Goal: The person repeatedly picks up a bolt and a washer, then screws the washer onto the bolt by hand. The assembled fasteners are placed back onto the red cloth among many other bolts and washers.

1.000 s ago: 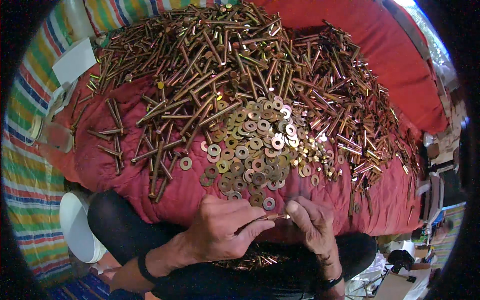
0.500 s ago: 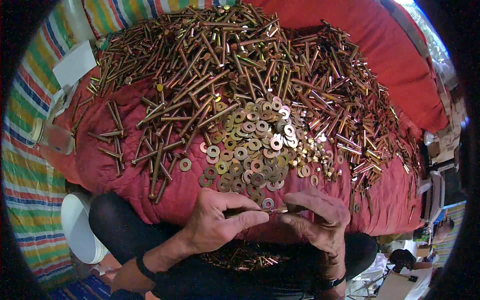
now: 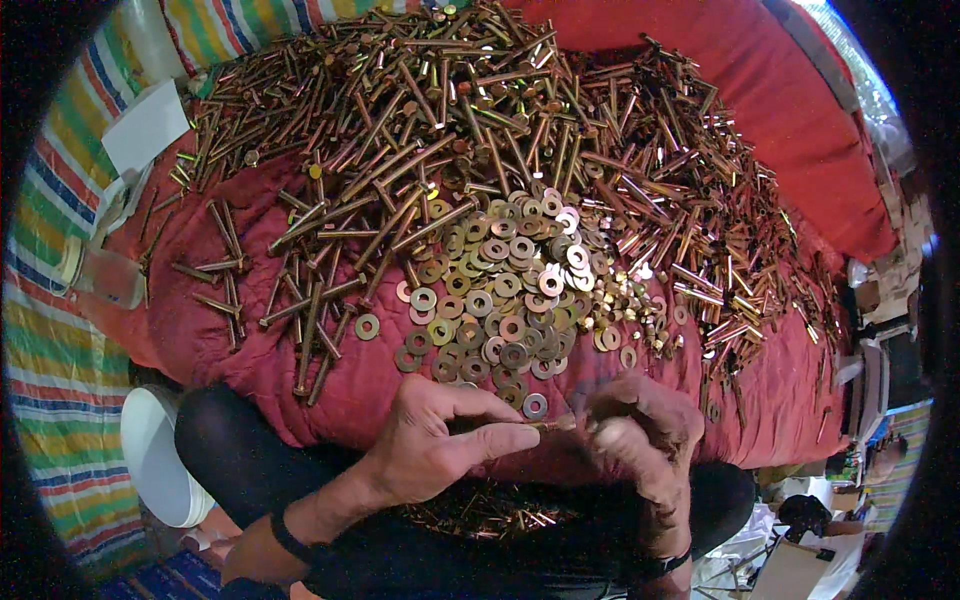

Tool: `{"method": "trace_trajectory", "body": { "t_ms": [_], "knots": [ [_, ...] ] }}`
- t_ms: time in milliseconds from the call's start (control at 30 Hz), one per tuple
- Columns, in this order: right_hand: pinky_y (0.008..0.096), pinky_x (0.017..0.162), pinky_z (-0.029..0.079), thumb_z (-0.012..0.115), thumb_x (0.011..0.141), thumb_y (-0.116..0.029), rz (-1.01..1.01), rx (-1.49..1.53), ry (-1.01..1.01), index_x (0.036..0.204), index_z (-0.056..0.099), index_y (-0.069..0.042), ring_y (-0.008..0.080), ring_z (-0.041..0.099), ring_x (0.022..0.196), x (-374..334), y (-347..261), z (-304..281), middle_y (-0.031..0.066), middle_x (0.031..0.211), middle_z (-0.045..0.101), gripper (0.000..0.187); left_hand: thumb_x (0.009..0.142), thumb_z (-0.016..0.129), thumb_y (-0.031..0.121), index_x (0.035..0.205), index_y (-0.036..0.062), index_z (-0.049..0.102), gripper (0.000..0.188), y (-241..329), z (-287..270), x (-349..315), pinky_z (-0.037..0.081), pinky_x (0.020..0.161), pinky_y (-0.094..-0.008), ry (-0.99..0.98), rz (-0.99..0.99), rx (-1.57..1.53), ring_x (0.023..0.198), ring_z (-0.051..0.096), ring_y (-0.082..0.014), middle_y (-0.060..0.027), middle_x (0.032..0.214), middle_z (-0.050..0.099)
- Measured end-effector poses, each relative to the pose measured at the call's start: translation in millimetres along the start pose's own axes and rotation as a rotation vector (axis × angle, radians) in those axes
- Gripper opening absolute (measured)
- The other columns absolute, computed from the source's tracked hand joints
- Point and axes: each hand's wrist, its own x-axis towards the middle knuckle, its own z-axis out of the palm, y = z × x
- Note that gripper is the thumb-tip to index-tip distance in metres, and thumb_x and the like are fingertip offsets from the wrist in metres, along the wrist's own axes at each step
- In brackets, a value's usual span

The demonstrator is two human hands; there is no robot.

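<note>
My left hand (image 3: 435, 440) pinches a bolt (image 3: 546, 425) between thumb and forefinger. The bolt's tip points right and seems to carry a small nut (image 3: 567, 422); most of the shank is hidden by my fingers. Just beyond that tip is my right hand (image 3: 645, 430), curled, its fingers smeared by motion, so I cannot make out whether anything is in them. One washer (image 3: 535, 406) lies close behind the bolt. Farther back spreads a heap of flat washers (image 3: 495, 250), with a small pile of nuts (image 3: 625, 302) along its right side.
Long bolts (image 3: 430, 100) are heaped across the far side of the red cloth (image 3: 240, 385), and more bolts (image 3: 715, 280) cover its right. Several small metal pieces (image 3: 485, 515) lie below my hands between my legs. A white bucket (image 3: 160, 460) and a clear jar (image 3: 110, 278) stand at left.
My right hand has come away from the bolt's tip, moving slightly right and blurring. The left hand keeps its pinch on the bolt in nearly the same place.
</note>
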Motion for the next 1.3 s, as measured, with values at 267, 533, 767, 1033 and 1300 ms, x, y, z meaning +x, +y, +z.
{"method": "trace_trajectory", "body": {
  "t_ms": [267, 533, 767, 1033, 1300],
  "knots": [
    [0.0321, 0.065, 0.055, 0.086, 0.084, -0.006, -0.217, -0.133, -0.175, 0.116, 0.077, -0.007, 0.0195, 0.070, 0.077, 2, 1, -1, 0.0057, 0.098, 0.076, 0.033, 0.092, 0.082, 0.016, 0.098, -0.0003, 0.082, 0.017, 8, -2, 0, 0.051, 0.066, -0.0270, -0.059, -0.063, -0.014, 0.073, 0.066, -0.0064, -0.0052, 0.081, 0.078],
    [0.0312, 0.068, 0.054, 0.086, 0.083, -0.009, -0.122, -0.039, -0.133, 0.102, 0.075, 0.001, 0.0207, 0.072, 0.077, 5, -8, 2, 0.0092, 0.089, 0.074, 0.024, 0.092, 0.081, 0.014, 0.099, -0.0004, 0.082, 0.017, 8, -2, 0, 0.051, 0.066, -0.0254, -0.054, -0.082, -0.046, 0.074, 0.065, -0.0056, -0.0043, 0.082, 0.078],
    [0.0348, 0.054, 0.047, 0.083, 0.091, -0.009, -0.067, 0.053, -0.149, 0.109, 0.074, -0.004, 0.0148, 0.065, 0.070, 3, 2, 9, 0.0063, 0.083, 0.069, 0.021, 0.092, 0.080, 0.017, 0.097, 0.0002, 0.082, 0.017, 10, -2, 1, 0.055, 0.071, -0.0264, -0.047, -0.207, -0.063, 0.077, 0.071, -0.0084, -0.0034, 0.081, 0.078],
    [0.0305, 0.070, 0.050, 0.077, 0.094, -0.012, 0.122, -0.156, 0.155, 0.098, 0.077, 0.000, 0.0148, 0.065, 0.076, 22, -1, -20, 0.0062, 0.080, 0.069, 0.013, 0.087, 0.081, 0.018, 0.084, 0.0074, 0.078, 0.012, 9, -10, 11, 0.055, 0.065, -0.0383, -0.063, 0.461, 0.579, 0.070, 0.070, -0.0267, -0.0093, 0.078, 0.072],
    [0.0411, 0.081, 0.056, 0.084, 0.082, -0.019, -0.039, -0.889, 0.244, 0.109, 0.077, -0.007, 0.0316, 0.071, 0.094, 77, 93, -80, 0.0136, 0.109, 0.073, 0.030, 0.082, 0.075, 0.007, 0.118, 0.0050, 0.070, 0.037, -1, -65, 31, 0.051, 0.097, -0.0488, 0.618, 0.429, 1.309, 0.108, 0.067, -0.0377, -0.0143, 0.115, 0.071]
  ]
}}
